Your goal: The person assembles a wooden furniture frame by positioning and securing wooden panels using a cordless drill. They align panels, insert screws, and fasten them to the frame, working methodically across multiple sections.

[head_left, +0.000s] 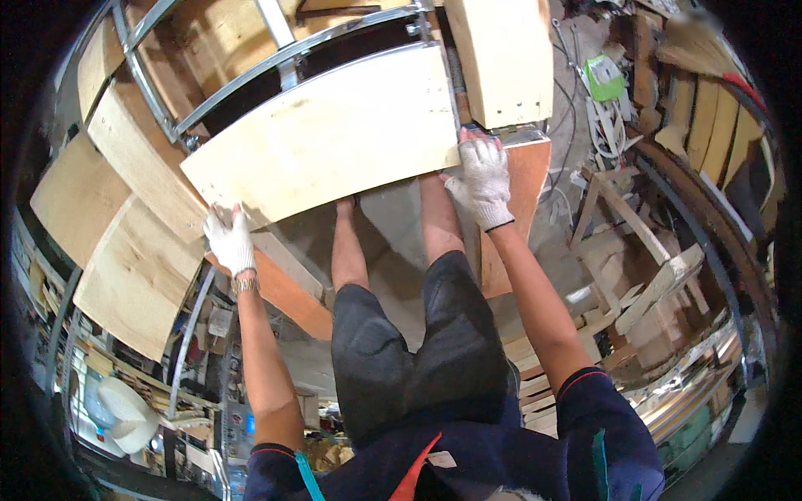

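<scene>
A pale, gently curved plywood panel (326,129) lies across in front of me, against a metal frame (288,63). My left hand (230,242), in a white knitted glove with bare fingertips, is at the panel's near left corner, the corner between thumb and fingers. At the near right corner is my right hand (483,179), gloved the same way. Its thumb is by the front edge and its fingers reach along the right end. Both hands appear closed on the panel; its underside is hidden. Reddish-brown boards (518,217) stand below the right hand.
A thick pale wooden piece (501,63) borders the panel's right end. More plywood boards (138,271) sit at the left. On the right are a wooden trestle (635,242), cables, and a green packet (603,78). A white container (129,415) stands at lower left.
</scene>
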A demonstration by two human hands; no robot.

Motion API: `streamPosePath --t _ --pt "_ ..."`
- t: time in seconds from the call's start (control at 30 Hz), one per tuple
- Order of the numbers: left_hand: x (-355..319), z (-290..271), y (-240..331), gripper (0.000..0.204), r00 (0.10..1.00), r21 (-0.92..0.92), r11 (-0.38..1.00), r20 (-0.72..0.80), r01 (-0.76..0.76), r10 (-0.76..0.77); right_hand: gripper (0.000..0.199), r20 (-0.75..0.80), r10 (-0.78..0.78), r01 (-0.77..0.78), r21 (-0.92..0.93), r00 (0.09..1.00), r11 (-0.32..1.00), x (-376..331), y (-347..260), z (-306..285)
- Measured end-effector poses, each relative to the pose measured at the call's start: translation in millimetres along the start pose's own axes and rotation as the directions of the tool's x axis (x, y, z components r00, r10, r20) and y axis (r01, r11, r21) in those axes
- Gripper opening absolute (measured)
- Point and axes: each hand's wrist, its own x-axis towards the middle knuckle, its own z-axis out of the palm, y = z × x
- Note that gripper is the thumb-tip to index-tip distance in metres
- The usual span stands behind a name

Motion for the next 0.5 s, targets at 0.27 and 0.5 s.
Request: streamPosePath --t 0.27,0.5 --pt "-14 6 14 0.070 0.993 0.078 0.991 0.032 0.109 -0.112 0.074 -0.102 -0.014 0.022 0.074 0.995 0.997 -5 2 8" --pt "1 35 -39 0.068 0.961 -0.141 0.952 -0.010 0.272 -0.276 0.080 -0.047 0.000 0.004 0.084 0.999 0.996 2 -2 7"
